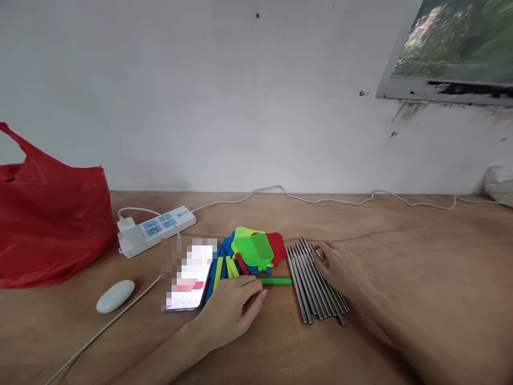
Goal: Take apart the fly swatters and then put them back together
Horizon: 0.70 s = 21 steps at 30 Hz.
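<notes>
My left hand (234,307) lies on the wooden table (401,267) with its fingers curled over the handles of a pile of coloured plastic fly swatters (250,251), green, blue, yellow and red. A green handle (276,281) sticks out to the right of its fingertips. My right hand (340,270) rests flat, fingers stretched out, on a row of several metal rods (306,280) lying side by side just right of the swatters.
A phone (190,278) lies left of the swatters with a cable running off the front edge. A white mouse (115,295), a power strip (154,230) and a red plastic bag (48,224) stand at the left. A white cord (320,200) runs along the wall.
</notes>
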Motion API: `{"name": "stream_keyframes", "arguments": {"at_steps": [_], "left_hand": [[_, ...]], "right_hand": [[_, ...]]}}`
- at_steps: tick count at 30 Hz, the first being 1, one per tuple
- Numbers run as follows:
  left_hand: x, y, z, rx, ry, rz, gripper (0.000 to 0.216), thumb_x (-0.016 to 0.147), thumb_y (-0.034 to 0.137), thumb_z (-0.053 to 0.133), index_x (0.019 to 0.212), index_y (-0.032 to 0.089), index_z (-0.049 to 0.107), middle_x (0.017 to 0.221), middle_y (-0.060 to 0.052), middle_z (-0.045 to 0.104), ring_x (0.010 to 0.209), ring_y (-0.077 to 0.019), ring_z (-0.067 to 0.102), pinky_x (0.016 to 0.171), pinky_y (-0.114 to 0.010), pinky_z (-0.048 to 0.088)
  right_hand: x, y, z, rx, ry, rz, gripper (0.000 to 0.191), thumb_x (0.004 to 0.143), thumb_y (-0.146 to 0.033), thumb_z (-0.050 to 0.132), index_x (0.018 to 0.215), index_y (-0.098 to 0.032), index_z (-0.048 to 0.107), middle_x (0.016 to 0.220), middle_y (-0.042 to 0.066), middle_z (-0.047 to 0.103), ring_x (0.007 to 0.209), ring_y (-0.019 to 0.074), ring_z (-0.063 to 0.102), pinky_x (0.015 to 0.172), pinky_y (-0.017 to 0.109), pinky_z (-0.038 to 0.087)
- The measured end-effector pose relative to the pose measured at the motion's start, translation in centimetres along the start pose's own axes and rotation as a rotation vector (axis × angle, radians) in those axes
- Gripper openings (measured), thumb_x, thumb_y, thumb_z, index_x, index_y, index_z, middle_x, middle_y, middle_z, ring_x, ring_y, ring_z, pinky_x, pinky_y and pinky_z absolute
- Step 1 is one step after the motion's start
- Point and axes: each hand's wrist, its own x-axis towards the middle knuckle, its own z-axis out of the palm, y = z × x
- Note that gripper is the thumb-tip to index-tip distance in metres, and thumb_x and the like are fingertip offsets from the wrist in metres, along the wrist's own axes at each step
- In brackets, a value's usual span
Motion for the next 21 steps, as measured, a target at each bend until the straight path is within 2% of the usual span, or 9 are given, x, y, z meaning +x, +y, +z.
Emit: {"name": "stream_keyframes", "arguments": {"at_steps": [3,6,8,10,12,16,18,21], "left_hand": [[0.0,-0.1,0.0,0.016,0.018,0.026,0.028,0.101,0.020,0.040,0.075,0.019,0.051,0.071,0.000,0.058,0.063,-0.0148,0.054,0.058,-0.026,0.031],[0.1,-0.2,-0.2,0.051,0.041,0.053,0.027,0.101,0.019,0.040,0.076,0.019,0.052,0.072,0.000,0.059,0.064,-0.0149,0.054,0.058,-0.026,0.032],[0.1,-0.1,-0.3,0.081,0.043,0.073,0.028,0.100,0.019,0.041,0.074,0.019,0.051,0.071,-0.001,0.058,0.063,-0.0151,0.054,0.058,-0.027,0.031],[0.0,0.0,-0.4,0.111,0.021,0.110,0.030,0.099,0.020,0.042,0.070,0.019,0.049,0.068,-0.001,0.057,0.062,-0.0152,0.053,0.056,-0.027,0.030],[-0.1,0.2,-0.4,0.135,-0.023,0.157,0.032,0.098,0.019,0.043,0.066,0.019,0.047,0.066,-0.001,0.057,0.061,-0.0150,0.052,0.055,-0.028,0.028],[-0.3,0.4,0.1,0.138,-0.086,0.208,0.033,0.095,0.018,0.047,0.063,0.019,0.043,0.062,0.000,0.057,0.058,-0.0140,0.050,0.053,-0.030,0.027],[-0.4,0.3,0.4,0.105,-0.068,0.202,0.039,0.095,0.021,0.048,0.058,0.019,0.037,0.055,0.002,0.052,0.052,-0.0129,0.045,0.052,-0.030,0.025],[-0.5,0.1,0.6,0.001,0.036,0.137,0.047,0.095,0.020,0.045,0.054,0.019,0.023,0.045,0.004,0.035,0.044,-0.0109,0.032,0.048,-0.031,0.020]], "right_hand": [[0.2,0.3,0.1,0.084,0.058,-0.049,0.022,0.097,-0.028,0.045,0.105,-0.022,0.064,0.105,0.006,0.069,0.076,0.0206,0.067,0.058,0.028,0.035],[0.1,0.3,-0.3,0.199,0.180,-0.138,0.022,0.096,-0.028,0.044,0.101,-0.021,0.064,0.097,0.006,0.068,0.082,0.0215,0.065,0.063,0.028,0.039],[-0.2,0.1,-0.7,0.294,0.287,-0.209,0.021,0.096,-0.029,0.046,0.086,-0.021,0.062,0.079,0.003,0.064,0.074,0.0186,0.062,0.062,0.027,0.038],[-0.7,-0.3,-1.1,0.384,0.338,-0.295,0.033,0.097,-0.029,0.047,0.065,-0.021,0.051,0.058,-0.003,0.049,0.054,0.0129,0.050,0.055,0.026,0.032],[-1.5,-1.0,-1.1,0.450,0.287,-0.417,0.042,0.098,-0.025,0.046,0.057,-0.022,0.038,0.051,-0.006,0.036,0.046,0.0095,0.037,0.051,0.026,0.026],[-2.8,-2.7,-0.5,0.475,0.124,-0.628,0.042,0.098,-0.021,0.046,0.057,-0.021,0.036,0.052,-0.006,0.038,0.047,0.0081,0.035,0.051,0.026,0.025],[-3.1,-3.3,-0.2,0.479,0.104,-0.679,0.045,0.099,-0.021,0.047,0.055,-0.021,0.036,0.052,-0.005,0.040,0.048,0.0083,0.037,0.051,0.027,0.025],[-3.3,-3.7,-0.1,0.515,0.139,-0.717,0.050,0.099,-0.014,0.040,0.050,-0.021,0.030,0.048,-0.005,0.035,0.045,0.0091,0.035,0.050,0.029,0.023]]}}
